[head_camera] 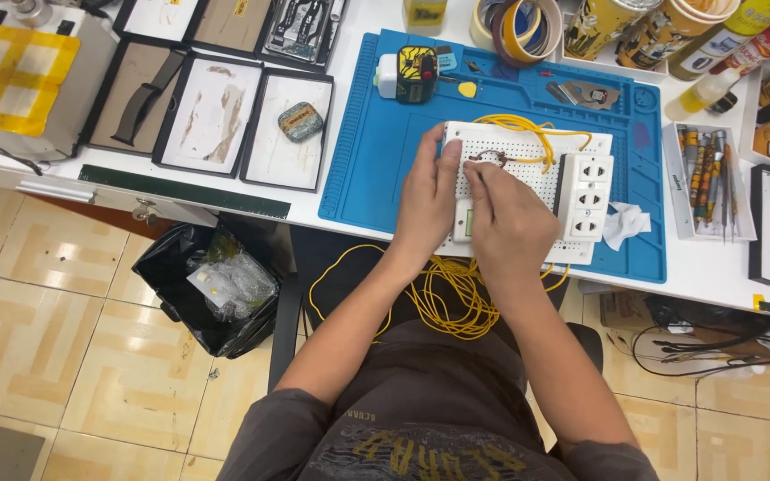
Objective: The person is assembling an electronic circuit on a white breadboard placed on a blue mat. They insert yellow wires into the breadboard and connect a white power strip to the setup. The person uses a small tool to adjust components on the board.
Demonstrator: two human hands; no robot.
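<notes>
Pegboard (528, 178), white and perforated, lies flat on the blue mat (367, 151); it looks stiff and light, best gripped by its edges. Left hand (428, 200) presses flat on it, right hand (507, 218) pinches a small dark part (489, 160); the yellow wire (528, 129) looks limp and snag-prone

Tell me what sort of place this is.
Probably an electrical or electronics repair workbench. Both hands, left hand and right hand, work on a white perforated board with sockets and yellow wire, on a blue work mat beside a tray of hand tools.
</notes>
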